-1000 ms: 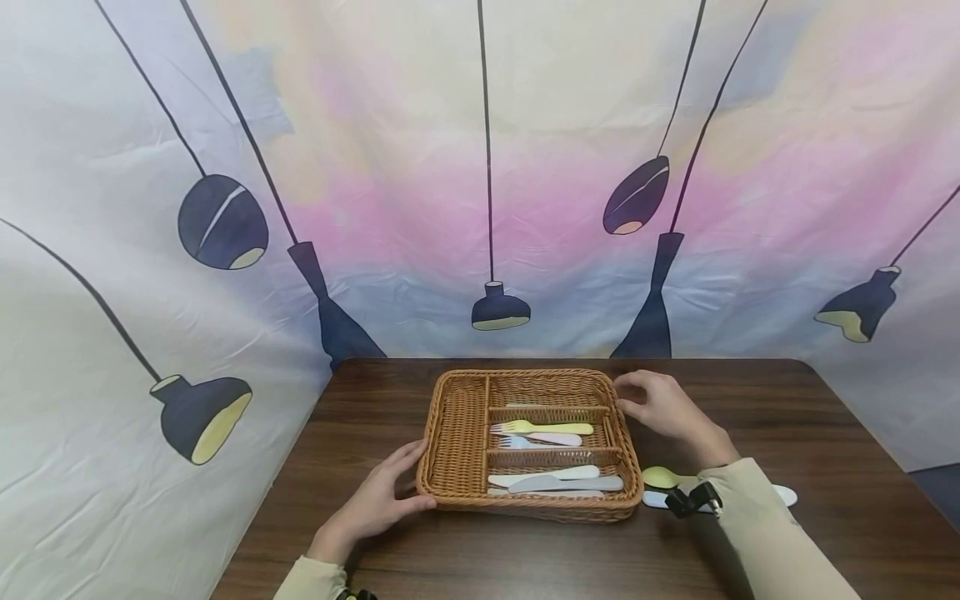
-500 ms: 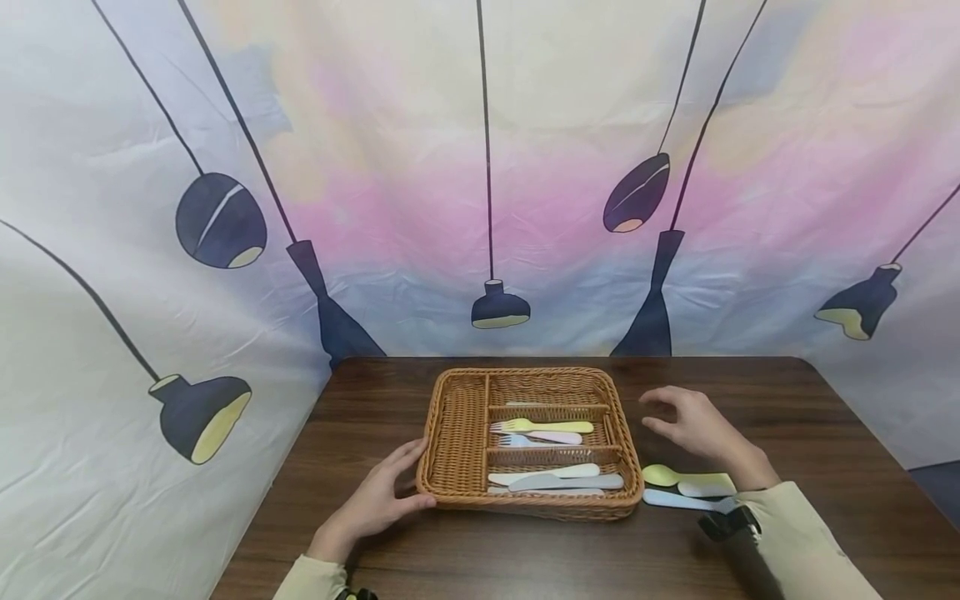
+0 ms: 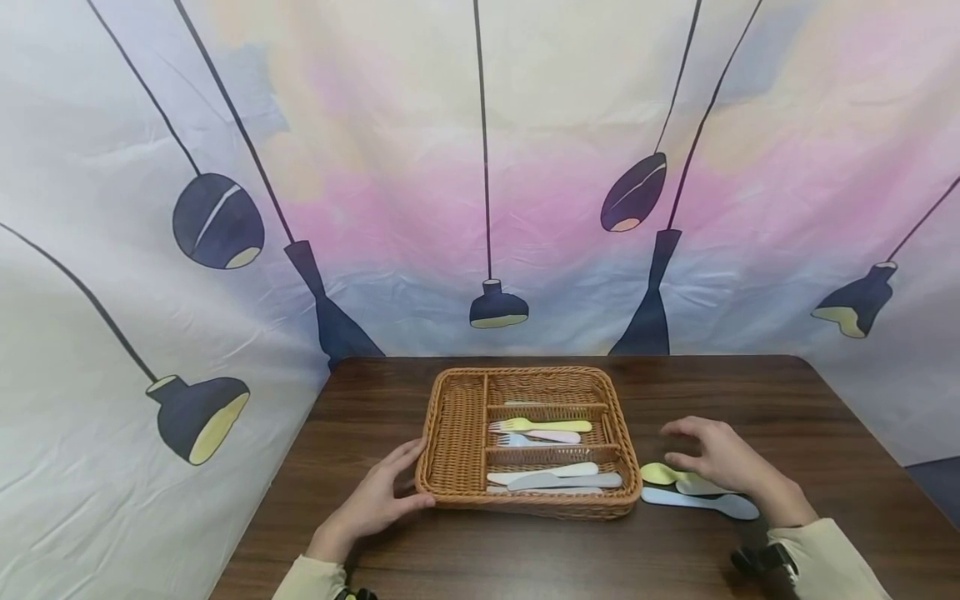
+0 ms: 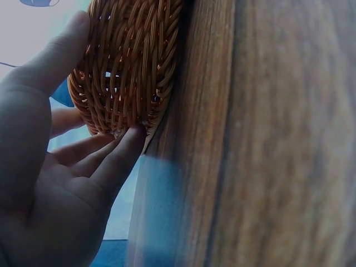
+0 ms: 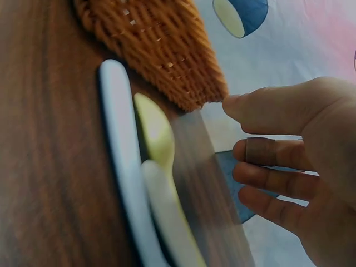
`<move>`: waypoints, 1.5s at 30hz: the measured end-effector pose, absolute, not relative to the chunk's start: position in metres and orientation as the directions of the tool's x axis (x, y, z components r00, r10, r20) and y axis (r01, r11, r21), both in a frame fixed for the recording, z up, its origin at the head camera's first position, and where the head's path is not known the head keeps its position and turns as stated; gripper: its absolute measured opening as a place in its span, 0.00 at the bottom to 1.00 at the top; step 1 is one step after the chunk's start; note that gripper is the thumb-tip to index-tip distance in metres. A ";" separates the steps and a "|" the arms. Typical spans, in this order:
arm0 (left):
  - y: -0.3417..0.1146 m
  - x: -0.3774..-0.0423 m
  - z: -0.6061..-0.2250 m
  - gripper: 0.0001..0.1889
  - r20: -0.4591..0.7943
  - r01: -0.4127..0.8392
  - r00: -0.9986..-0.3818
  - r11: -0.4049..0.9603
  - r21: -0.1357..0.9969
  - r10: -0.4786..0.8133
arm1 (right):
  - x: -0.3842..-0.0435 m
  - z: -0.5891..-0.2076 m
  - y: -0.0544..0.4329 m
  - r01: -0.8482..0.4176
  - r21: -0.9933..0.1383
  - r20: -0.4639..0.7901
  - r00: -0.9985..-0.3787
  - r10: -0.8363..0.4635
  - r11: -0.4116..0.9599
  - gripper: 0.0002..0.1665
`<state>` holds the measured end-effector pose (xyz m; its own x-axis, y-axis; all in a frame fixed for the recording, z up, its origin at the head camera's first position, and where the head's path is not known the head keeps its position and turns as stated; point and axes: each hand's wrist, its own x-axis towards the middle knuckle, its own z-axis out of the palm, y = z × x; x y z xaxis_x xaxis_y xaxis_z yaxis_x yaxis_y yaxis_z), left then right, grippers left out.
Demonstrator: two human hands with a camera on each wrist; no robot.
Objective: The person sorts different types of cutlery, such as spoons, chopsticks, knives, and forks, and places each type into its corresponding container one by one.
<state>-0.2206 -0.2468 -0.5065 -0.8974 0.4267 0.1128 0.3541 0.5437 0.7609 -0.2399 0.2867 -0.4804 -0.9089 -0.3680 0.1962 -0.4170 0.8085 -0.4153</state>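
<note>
A brown wicker cutlery basket [image 3: 454,433] with dividers stands on the table. My left hand [image 3: 378,492] holds its near left corner, and in the left wrist view the thumb and fingertips touch the weave [image 4: 130,61]. Several forks lie in the middle compartment, a yellow fork [image 3: 551,426] on top; knives, among them a grey knife [image 3: 577,482], lie in the front one. My right hand [image 3: 723,454] hovers with loosely bent fingers, holding nothing, over a yellow spoon [image 3: 658,473], a whitish utensil [image 3: 697,486] and a light blue spoon [image 3: 705,501] right of the basket.
The dark wooden table [image 3: 525,558] reaches back to a hanging cloth [image 3: 420,167] printed with lamps. A wide compartment runs along the basket's left side. Something pale shows partly in the back compartment [image 3: 547,386].
My right hand has left the basket's right side and moved right and nearer, uncovering the spoons. The left hand has stayed at its corner; the basket looks unmoved.
</note>
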 end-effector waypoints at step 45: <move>-0.246 -0.220 -0.507 0.50 0.095 0.328 -0.907 0.544 0.772 0.411 | -0.241 -0.510 0.288 -0.481 -0.428 0.089 -0.865 -0.494 0.765 0.20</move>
